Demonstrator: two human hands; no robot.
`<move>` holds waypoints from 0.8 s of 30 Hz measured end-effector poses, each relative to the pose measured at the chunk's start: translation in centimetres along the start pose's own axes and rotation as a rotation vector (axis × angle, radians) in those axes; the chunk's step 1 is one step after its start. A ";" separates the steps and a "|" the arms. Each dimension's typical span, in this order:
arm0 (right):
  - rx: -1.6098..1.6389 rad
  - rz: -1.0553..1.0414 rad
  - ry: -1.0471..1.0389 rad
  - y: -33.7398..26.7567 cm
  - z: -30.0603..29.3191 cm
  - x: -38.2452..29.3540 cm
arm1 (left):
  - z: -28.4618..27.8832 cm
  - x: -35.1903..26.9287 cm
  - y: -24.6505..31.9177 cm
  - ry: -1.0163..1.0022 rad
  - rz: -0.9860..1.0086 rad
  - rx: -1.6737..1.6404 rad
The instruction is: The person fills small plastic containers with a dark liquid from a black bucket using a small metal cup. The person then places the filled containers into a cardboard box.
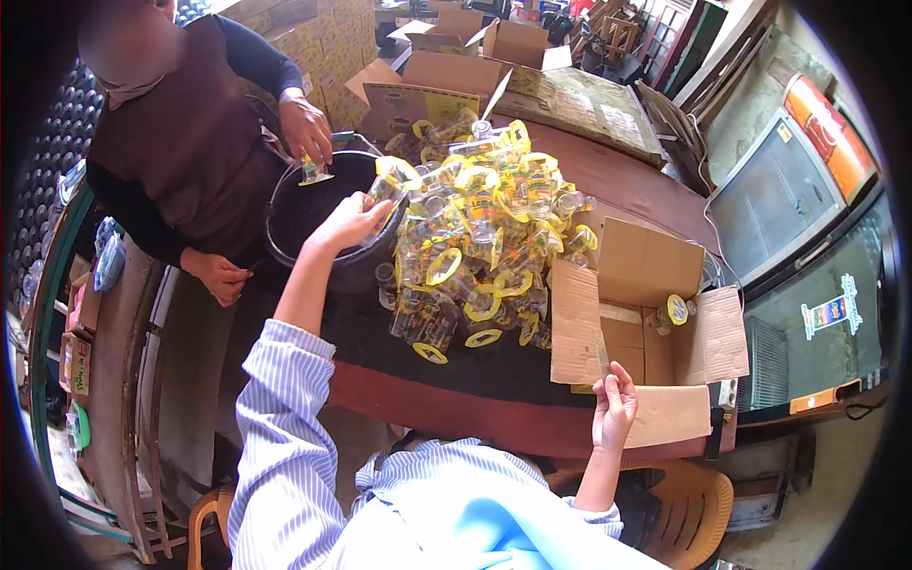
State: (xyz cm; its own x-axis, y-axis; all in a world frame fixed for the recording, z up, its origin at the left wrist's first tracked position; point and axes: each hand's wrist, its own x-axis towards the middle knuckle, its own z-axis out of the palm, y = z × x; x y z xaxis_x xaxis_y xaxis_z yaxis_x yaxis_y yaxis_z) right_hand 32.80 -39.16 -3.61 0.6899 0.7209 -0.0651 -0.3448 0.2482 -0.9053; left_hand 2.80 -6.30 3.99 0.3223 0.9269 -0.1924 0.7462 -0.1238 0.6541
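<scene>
My left hand grips a clear plastic cup with a yellow rim, over the right side of a black bucket. Beside it rises a heap of similar printed plastic cups, several still with yellow rings at their mouths. A thin flat strip, possibly a blade, is pinched upright between the fingers of my right hand. That hand is in front of an open cardboard box, whose flaps are spread. At the box's right inner side shows one cup with a yellow lid.
A co-worker across the bucket holds a cup over its rim. More open cartons stand behind the heap. A glass-fronted display cooler is on the right. Orange plastic chairs are near me, below the table edge.
</scene>
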 end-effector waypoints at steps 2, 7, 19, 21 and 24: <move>0.004 -0.004 0.021 -0.3 -0.8 0.1 | 1.5 1.0 0.5 0.013 0.041 -0.265; 0.029 -0.007 0.065 -0.8 -2.4 0.8 | 4.0 2.9 3.0 -0.097 0.200 -0.762; 0.024 -0.024 0.115 -0.3 -2.6 2.5 | 7.7 10.9 2.6 0.025 0.261 -0.523; 0.015 -0.017 0.112 -0.3 -2.3 2.5 | 9.3 15.1 -1.7 0.080 0.275 -0.356; 0.002 -0.020 0.096 -0.3 -2.3 3.0 | 10.7 17.9 -5.5 0.220 0.293 -0.186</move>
State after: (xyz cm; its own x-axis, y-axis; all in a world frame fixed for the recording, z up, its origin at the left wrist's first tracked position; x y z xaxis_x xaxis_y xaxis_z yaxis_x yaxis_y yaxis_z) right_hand 36.47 -38.53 -4.51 0.7545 0.6505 -0.0867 -0.3314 0.2636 -0.9059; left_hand 10.73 7.21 -10.87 0.3583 0.9182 0.1692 0.5172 -0.3460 0.7828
